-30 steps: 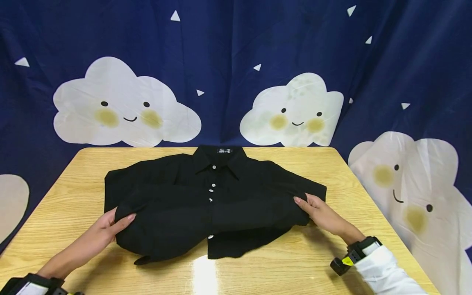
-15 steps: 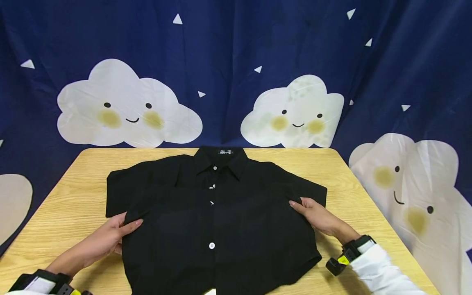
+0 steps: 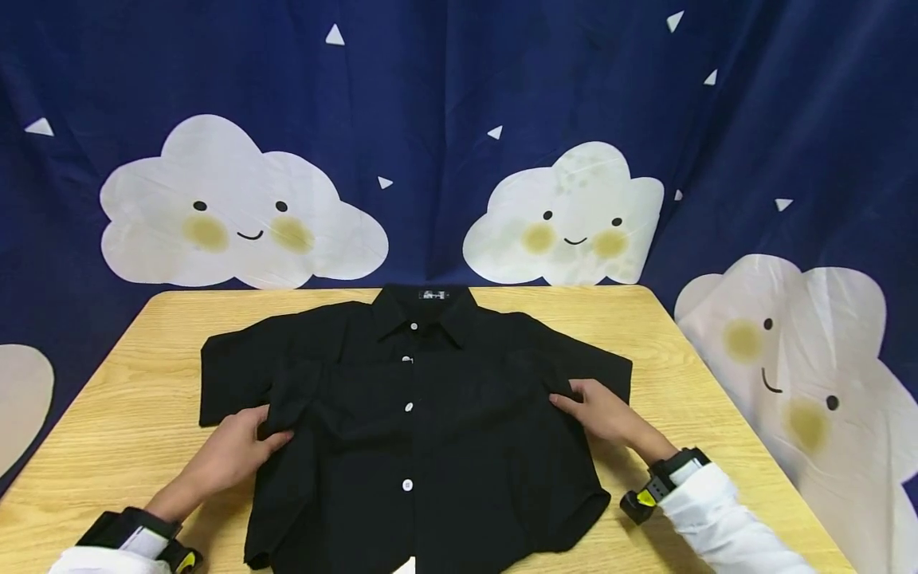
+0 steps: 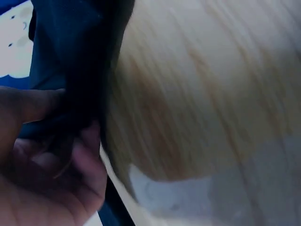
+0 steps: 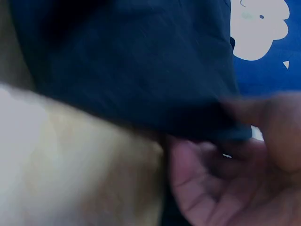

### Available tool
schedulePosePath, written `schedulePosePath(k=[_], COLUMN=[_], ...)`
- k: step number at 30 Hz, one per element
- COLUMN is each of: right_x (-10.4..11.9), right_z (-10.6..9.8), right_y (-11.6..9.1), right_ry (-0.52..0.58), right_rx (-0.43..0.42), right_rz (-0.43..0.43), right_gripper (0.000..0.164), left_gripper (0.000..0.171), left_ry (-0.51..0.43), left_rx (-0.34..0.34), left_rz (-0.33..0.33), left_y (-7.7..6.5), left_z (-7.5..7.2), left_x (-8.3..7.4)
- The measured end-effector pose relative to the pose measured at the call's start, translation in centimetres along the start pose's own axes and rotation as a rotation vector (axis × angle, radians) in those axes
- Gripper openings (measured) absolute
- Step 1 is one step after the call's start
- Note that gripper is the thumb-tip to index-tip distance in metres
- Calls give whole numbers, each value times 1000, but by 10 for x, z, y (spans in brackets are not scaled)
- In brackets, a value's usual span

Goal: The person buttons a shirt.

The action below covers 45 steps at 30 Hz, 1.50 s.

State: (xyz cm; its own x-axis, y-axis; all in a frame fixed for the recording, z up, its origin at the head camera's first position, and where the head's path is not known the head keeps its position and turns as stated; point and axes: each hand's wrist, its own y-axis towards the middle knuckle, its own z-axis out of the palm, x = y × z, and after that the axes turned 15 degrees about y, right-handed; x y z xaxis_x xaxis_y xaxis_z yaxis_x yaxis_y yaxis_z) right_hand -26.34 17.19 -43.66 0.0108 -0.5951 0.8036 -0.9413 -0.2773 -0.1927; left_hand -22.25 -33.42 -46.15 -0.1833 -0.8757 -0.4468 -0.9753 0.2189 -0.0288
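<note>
Though creased, black shirt (image 3: 459, 422) (white-buttoned).

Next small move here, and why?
I'd probably ease the left hand slightly outward to pull its side of the black shirt taut. Both it and the right hand pinch the shirt's sides, but the cloth beside the left hand is bunched into creases, while the half by the right hand looks smoother.

It looks like a curtained-off work corner. A dark-blue fabric curtain (image 3: 416, 96) with smiling white clouds (image 3: 237, 191) backs the far edge of the pale wood-grain bench (image 3: 143, 375).
</note>
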Motion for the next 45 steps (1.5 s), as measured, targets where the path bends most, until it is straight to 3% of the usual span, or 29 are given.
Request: schedulePosePath(k=[3,7,12,14,18,21,26,29,33,38,41,45], right_x=[8,20,27,26,27,30,27,23,20,29,45,72], right_z=[-7,-24,-30,-26,-19,-15,-16,-17,-15,-20,-31,-48], right_y=[-3,-2,30,46,70,81,95,100,100,96,93,91], right_ry=[-46,-107,-151,-172,-310,-408,-394,-393,-400,-328,-261,-178], right_rx=[1,-66,-96,-114,-159,-152,-131,-117,-92,-97,-134,-202], right_rz=[59,68,-18,-30,51,121,125,107,46,-14,-37,-110], right_gripper=[37,43,34,30,38,48,68,66,40,22,21,19], left_gripper=[45,59,51,41,26,32,60,68,70,39,24,21], left_ry=[48,12,-5,30,233,374,352,295,263,219,170,113], left_rx=[43,32,-18,-16,-28,12,164,219,208,112,76,28], left_rz=[-67,-138,-62,-26,1,-6,4,30,10,5,15,19], left_y=[-2,2,30,47,80,98,122,132,136,128,124,121], left_z=[-9,-35,-58,-58,-48,-40,-33,-30,-28,-38,-56,-87], left_x=[4,8,1,-6,-21,-28,-23,-13,-2,1,-5,-16])
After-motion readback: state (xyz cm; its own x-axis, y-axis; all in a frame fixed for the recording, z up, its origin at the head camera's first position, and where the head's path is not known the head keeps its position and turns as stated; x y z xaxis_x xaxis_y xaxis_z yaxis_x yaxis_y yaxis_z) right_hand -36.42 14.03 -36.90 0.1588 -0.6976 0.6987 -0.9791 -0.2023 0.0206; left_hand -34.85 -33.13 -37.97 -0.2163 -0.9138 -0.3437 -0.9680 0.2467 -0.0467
